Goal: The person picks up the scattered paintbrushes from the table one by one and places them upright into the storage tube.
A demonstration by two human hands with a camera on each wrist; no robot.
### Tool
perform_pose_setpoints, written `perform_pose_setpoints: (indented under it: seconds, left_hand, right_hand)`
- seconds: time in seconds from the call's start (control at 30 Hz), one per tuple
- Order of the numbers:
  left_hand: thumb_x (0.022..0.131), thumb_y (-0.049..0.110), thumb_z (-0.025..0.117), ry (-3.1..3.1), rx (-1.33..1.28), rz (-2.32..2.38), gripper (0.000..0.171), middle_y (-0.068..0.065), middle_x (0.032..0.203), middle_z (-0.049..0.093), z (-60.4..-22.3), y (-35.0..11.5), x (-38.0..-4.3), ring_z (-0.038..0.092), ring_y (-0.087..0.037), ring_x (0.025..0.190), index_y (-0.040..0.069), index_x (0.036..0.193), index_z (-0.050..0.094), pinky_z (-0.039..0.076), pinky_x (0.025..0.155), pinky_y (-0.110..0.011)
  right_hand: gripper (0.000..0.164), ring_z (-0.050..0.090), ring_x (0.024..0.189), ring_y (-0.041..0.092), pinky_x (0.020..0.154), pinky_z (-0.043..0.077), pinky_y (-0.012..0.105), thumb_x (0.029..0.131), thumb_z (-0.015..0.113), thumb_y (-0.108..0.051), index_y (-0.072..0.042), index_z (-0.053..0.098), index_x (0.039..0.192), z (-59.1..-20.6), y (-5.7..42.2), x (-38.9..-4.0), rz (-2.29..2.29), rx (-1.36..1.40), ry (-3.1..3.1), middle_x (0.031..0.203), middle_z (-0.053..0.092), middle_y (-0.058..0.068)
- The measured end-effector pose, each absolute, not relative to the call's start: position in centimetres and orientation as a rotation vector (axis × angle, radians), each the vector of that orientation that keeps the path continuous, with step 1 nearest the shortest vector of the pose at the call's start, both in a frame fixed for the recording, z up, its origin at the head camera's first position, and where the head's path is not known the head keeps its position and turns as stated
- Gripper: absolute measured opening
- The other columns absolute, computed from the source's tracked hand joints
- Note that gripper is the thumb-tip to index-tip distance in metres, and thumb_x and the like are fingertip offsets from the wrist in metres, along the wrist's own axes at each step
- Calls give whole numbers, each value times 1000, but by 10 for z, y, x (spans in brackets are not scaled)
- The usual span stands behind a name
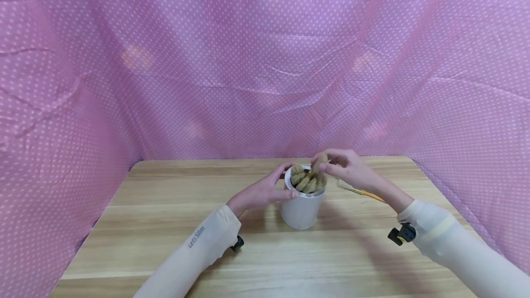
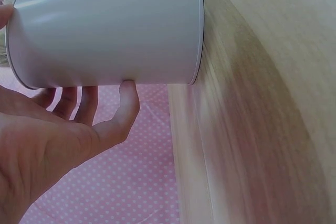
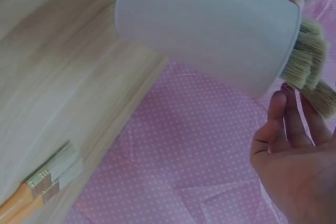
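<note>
A white cylindrical can [image 1: 301, 213] stands upright on the table. Several paintbrushes [image 1: 305, 183] are packed in it with their pale tan bristles up, and the can hides their handles. My left hand [image 1: 262, 192] grips the can from the left, thumb near the rim; its other fingertips touch the wall in the left wrist view. Over the right side of the rim, my right hand [image 1: 349, 168] pinches one paintbrush [image 3: 321, 98], whose bristles lean outward and rise above the others. Which part of that brush the fingertips press is partly hidden.
Right of the can, two flat paintbrushes [image 3: 44, 187] with orange handles lie overlapping on the wooden table [image 1: 165, 238]. A pink dotted cloth [image 1: 248, 68] rises behind the table's far edge and along both sides.
</note>
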State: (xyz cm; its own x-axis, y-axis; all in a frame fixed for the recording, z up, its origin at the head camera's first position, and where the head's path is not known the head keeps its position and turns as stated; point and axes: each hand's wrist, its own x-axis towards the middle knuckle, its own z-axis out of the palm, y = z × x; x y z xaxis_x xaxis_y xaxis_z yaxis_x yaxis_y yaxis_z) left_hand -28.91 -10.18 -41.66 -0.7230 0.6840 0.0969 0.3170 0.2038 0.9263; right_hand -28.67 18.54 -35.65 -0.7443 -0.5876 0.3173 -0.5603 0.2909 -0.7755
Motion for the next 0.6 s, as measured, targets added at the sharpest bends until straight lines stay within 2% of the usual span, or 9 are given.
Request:
perform_pose_setpoints:
  seconds: [0.23, 0.33, 0.43, 0.6]
  left_hand:
    - [90, 46, 74, 2166, 922, 1509, 82, 2, 150, 39, -416, -102, -289, 34, -21, 139, 36, 156, 27, 33, 109, -56]
    - [91, 46, 73, 2180, 916, 1503, 83, 1, 149, 40, -416, -102, -289, 36, -21, 138, 32, 158, 26, 34, 108, -55]
    - [90, 47, 73, 2192, 897, 1492, 83, 0, 149, 40, -415, -102, -289, 36, -21, 139, 34, 157, 26, 35, 108, -54]
    - [90, 50, 72, 2205, 864, 1473, 83, -1, 152, 38, -416, -102, -288, 35, -21, 140, 38, 156, 25, 35, 108, -53]
  right_hand:
    - [17, 68, 88, 27, 74, 55, 31, 100, 66, -8, -6, 72, 115, -347, 186, -287, -1536, -1071, 2559, 102, 73, 3]
    - [16, 67, 86, 27, 72, 55, 31, 98, 69, -8, -8, 73, 114, -347, 185, -287, -1519, -1041, 2579, 98, 73, 3]
    - [16, 65, 84, 28, 68, 54, 31, 97, 71, -11, -11, 74, 112, -352, 185, -289, -1446, -1021, 2611, 97, 72, 1]
    - [16, 65, 84, 29, 69, 54, 33, 97, 69, -8, -7, 74, 113, -360, 183, -290, -1376, -1029, 2609, 103, 73, 3]
